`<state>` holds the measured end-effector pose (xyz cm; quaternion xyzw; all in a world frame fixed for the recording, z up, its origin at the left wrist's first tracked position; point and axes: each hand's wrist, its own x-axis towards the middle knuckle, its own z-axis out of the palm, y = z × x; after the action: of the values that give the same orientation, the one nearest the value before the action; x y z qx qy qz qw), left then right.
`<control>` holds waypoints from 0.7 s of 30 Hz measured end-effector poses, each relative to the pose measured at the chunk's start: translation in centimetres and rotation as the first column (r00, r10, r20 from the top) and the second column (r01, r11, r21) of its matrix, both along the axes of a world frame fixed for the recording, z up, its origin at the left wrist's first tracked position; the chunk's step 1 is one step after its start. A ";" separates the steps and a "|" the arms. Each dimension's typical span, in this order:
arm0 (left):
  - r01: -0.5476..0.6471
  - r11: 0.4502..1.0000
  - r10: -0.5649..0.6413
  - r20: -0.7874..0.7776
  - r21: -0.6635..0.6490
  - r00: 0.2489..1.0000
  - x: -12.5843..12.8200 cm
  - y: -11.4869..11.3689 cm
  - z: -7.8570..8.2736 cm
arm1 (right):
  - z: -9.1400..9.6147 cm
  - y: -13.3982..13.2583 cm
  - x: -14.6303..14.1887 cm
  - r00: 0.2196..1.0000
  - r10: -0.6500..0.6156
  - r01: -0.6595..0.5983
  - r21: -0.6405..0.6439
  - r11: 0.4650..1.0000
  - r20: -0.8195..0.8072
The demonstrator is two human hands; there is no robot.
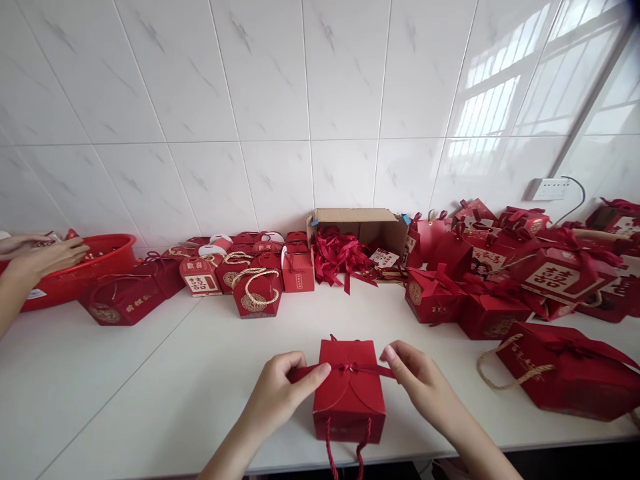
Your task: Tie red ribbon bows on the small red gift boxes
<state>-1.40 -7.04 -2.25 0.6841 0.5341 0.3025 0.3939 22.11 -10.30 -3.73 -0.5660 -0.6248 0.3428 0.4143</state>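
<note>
A red gift box [349,400] with a twisted red cord handle stands near the front edge of the table. Across its top runs a dark red ribbon [370,369], knotted at the middle. My left hand [287,390] pinches the ribbon's left end, its thumb at the edge of the box top. My right hand [415,373] pinches the ribbon's right end, just off the box's right side. Between the two hands the ribbon is drawn out sideways.
An open cardboard box [357,217] with loose red ribbons [340,253] stands against the tiled wall. Red gift boxes [257,293] line the back left; more [560,280] are heaped at right. At far left, another person's hands [55,253] are over a red basin [110,250].
</note>
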 end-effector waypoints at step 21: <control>-0.084 0.850 0.118 -0.033 0.520 0.992 1.8 -2.2 2.1 | 4.7 0.3 3.3 0.883 0.345 -0.410 -0.163 0.898 -0.319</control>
<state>0.36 -9.28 -0.16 0.7451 0.4806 0.4333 0.1619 25.45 -10.04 0.95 -0.4212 -0.6149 0.5631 0.3570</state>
